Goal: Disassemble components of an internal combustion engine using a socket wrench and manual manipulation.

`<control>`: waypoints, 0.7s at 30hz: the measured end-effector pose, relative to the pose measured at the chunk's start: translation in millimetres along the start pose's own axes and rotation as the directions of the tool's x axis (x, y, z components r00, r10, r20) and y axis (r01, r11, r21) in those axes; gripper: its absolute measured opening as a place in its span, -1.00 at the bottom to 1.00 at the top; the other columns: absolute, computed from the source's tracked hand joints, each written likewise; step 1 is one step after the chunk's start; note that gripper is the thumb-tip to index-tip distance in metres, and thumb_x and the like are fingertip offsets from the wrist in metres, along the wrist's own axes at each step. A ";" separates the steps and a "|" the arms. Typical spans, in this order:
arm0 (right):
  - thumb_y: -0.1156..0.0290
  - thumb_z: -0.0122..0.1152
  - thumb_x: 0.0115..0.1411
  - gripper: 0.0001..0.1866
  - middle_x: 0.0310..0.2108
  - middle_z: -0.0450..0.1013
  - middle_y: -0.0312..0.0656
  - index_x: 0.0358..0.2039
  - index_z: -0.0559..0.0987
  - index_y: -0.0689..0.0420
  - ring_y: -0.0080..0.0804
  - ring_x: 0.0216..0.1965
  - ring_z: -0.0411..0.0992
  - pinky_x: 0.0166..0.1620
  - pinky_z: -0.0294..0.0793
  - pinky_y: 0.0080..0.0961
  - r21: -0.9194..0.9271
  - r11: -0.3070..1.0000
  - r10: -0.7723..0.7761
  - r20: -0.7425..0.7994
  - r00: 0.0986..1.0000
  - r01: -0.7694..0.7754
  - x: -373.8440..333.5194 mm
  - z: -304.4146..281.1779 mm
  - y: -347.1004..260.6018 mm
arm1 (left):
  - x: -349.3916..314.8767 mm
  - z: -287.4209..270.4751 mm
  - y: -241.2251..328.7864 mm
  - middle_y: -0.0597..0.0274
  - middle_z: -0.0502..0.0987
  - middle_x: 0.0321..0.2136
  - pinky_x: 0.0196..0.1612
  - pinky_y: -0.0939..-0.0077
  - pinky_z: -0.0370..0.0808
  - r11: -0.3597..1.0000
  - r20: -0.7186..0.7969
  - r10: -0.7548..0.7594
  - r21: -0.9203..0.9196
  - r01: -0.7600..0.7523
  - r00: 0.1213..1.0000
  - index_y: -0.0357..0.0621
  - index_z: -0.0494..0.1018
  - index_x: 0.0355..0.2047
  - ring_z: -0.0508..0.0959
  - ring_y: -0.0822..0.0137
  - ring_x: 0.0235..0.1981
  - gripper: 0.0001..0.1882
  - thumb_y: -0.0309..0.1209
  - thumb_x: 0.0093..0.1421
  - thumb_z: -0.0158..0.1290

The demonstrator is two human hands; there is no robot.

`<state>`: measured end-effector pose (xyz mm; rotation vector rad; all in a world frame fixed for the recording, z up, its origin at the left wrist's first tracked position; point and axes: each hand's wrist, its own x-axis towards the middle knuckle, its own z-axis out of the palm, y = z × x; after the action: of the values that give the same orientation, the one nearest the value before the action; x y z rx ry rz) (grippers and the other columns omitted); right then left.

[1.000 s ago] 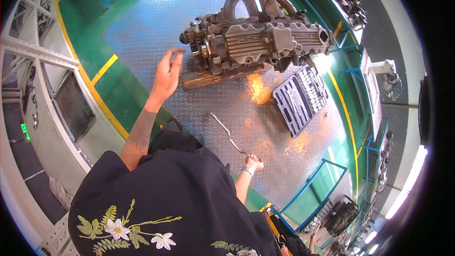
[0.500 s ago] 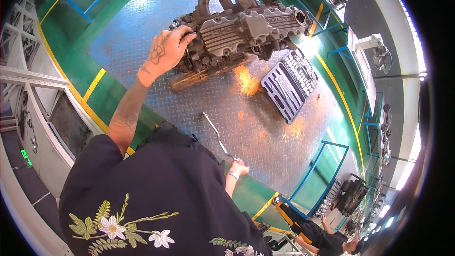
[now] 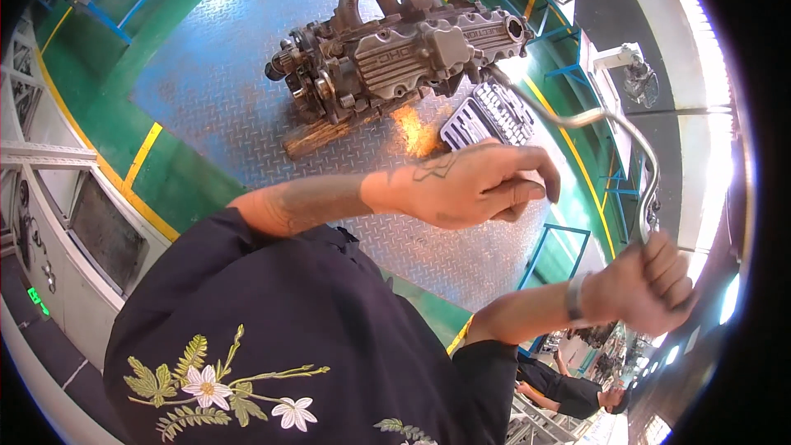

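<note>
Raised at the right, my right hand [image 3: 647,284] is closed around the end of a long, bent steel speed handle [image 3: 645,144]. The crank-shaped bar runs up and left, its far end appearing near the right end of the engine [image 3: 412,58]; contact there cannot be told. My left hand [image 3: 461,185] hovers mid-view, fingers loosely curled and apart, with nothing visible in them. Behind it, partly covered, lies an opened socket set case [image 3: 465,125]. The engine, with a ribbed metal valve cover, rests on a wooden block [image 3: 317,136].
Under the engine is a worn blue checkered steel plate [image 3: 206,99] on a green floor with yellow lines. Blue metal frames [image 3: 568,239] stand at the right. Another person [image 3: 568,383] is at the lower right. A pale cabinet [image 3: 82,231] stands at the left.
My left hand has left the engine's left end and swung right across the view. My right hand has risen to the right, lifting the speed handle off the plate area.
</note>
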<state>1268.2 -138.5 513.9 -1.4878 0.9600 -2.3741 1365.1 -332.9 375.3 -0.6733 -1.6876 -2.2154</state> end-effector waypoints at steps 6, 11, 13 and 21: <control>0.30 -0.24 0.14 -0.60 -0.77 -0.17 -0.44 -0.81 -0.02 -0.14 -0.58 -0.70 -0.20 -0.52 -0.16 -0.50 -0.071 0.996 0.057 0.011 0.998 -0.056 75.0 -6.2 35.5 | -23.0 -56.2 -16.1 0.48 0.26 -0.71 -0.64 0.71 0.16 0.966 -0.238 -0.206 -0.206 0.158 0.949 -0.20 0.44 -0.30 0.22 0.61 -0.71 -0.70 -0.27 0.40 -0.19; 0.26 -0.05 -0.01 -0.58 -0.78 -0.19 -0.38 -0.82 -0.04 -0.08 -0.55 -0.68 -0.20 -0.53 -0.19 -0.51 -0.254 0.967 -0.062 -0.312 0.948 -0.020 92.1 33.3 78.1 | 22.3 -156.0 11.6 0.41 0.32 -0.73 -0.64 0.66 0.21 0.805 -0.384 0.308 0.593 -0.023 0.870 -0.15 0.46 -0.41 0.26 0.55 -0.74 -0.63 -0.12 0.35 -0.11; 0.25 -0.05 0.00 -0.58 -0.78 -0.19 -0.39 -0.81 -0.04 -0.08 -0.55 -0.69 -0.20 -0.53 -0.19 -0.51 -0.264 0.964 -0.044 -0.300 0.953 -0.038 98.8 32.1 87.5 | 62.2 -173.9 11.5 0.39 0.34 -0.72 -0.62 0.63 0.24 0.643 -0.291 0.513 0.754 -0.137 0.807 -0.15 0.46 -0.43 0.29 0.54 -0.73 -0.62 -0.10 0.33 -0.08; 0.19 -0.08 0.15 -0.56 -0.79 -0.13 -0.40 -0.80 0.08 -0.06 -0.58 -0.71 -0.16 -0.53 -0.12 -0.54 -0.252 0.956 0.119 -0.134 0.984 -0.150 120.6 45.5 92.1 | 143.8 -154.1 25.7 0.11 0.54 -0.68 -0.48 0.43 0.44 0.500 0.029 0.171 0.859 -0.112 0.985 -0.24 0.62 -0.50 0.52 0.30 -0.63 -0.56 -0.03 0.07 0.19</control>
<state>1232.4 -285.5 560.7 -1.3230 1.4036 -2.3302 1224.6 -479.0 438.5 -0.4168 -2.2664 -0.9770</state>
